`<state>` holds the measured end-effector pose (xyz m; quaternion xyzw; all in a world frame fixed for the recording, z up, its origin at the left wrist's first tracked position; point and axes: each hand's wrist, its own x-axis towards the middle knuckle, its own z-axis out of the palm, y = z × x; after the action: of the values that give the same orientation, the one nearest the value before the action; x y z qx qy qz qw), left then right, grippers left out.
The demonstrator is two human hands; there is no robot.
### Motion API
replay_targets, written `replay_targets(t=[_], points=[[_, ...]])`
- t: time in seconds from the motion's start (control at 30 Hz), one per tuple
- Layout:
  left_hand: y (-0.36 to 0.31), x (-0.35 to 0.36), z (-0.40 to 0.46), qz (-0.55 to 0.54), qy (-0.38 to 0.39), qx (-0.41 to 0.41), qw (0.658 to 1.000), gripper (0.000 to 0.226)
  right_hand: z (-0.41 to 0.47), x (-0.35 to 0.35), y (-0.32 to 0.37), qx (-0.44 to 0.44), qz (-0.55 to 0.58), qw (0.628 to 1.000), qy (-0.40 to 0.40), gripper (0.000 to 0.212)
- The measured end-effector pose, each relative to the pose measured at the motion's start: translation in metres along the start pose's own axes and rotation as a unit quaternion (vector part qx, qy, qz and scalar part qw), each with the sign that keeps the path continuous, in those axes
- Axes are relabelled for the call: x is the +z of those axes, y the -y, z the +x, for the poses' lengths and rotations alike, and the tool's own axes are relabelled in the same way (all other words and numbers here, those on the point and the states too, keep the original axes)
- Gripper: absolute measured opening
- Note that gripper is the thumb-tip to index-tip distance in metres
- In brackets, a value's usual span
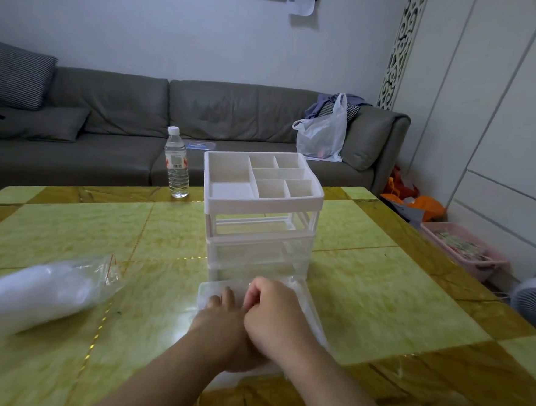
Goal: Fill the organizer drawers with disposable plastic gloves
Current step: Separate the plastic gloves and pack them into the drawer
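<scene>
Here, one organizer, one drawer out, two hands, right hand fingers curled, grip unclear.

Two hands, left and right, one organizer with six top compartments, one pulled-out drawer, one glove bag, one bottle, one sofa, one shopping bag, one pink basket, one fan.
</scene>
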<state>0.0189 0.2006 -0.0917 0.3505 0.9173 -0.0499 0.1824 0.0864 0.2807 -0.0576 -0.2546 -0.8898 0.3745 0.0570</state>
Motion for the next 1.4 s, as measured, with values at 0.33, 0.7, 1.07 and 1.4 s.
replay_targets(t=[0.33, 0.7, 1.07, 1.4], points=[[0.009, -0.002, -0.017, 0.019, -0.024, 0.031, 0.999, 0.085, 0.019, 0.017, -0.033, 0.065, -0.170, 0.977, 0.106, 0.078], [0.011, -0.016, -0.062, 0.169, -0.094, 0.015, 0.981, 0.038, 0.024, 0.030, -0.022, 0.083, -0.219, 0.959, 0.158, 0.089], [0.010, -0.017, -0.032, 0.205, -0.052, 0.037, 0.977, 0.062, 0.023, 0.029, -0.021, 0.030, -0.251, 0.952, 0.174, 0.090], [0.027, -0.035, -0.040, 0.085, 0.002, 0.054, 0.995, 0.042, 0.026, 0.030, -0.022, 0.013, -0.272, 0.946, 0.175, 0.074]])
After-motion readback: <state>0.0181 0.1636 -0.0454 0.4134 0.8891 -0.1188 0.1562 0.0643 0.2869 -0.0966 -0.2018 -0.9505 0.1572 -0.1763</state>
